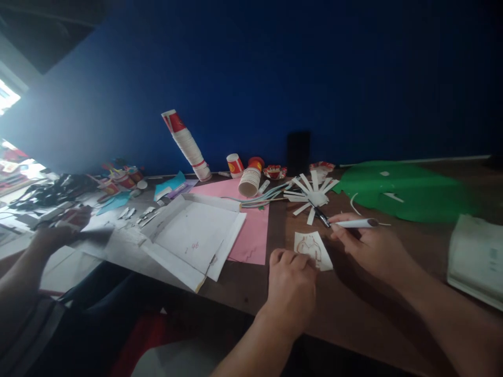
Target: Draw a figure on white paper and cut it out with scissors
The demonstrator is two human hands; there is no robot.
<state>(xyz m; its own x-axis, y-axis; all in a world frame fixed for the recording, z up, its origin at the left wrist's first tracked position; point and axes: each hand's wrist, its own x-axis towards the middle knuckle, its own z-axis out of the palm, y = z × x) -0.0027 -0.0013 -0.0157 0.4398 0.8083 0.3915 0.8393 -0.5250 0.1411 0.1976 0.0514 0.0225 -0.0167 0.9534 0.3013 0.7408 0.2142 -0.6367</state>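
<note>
My left hand [291,280] rests as a loose fist on the brown table [353,303], its fingers pressing the lower left corner of a small white paper [313,249] with a brown line drawing. My right hand [371,246] holds a white pen [348,223] whose dark tip points left, just above the paper's upper right corner. Beyond the pen lies a white paper cut-out with radiating strips [312,196].
A pink sheet [255,230] and an open white cardboard box [194,238] lie to the left. Paper cups [250,180], a leaning cup stack [187,144], a green sheet [404,193] and a white pad [477,259] surround me. Another person's hand [55,235] works at far left.
</note>
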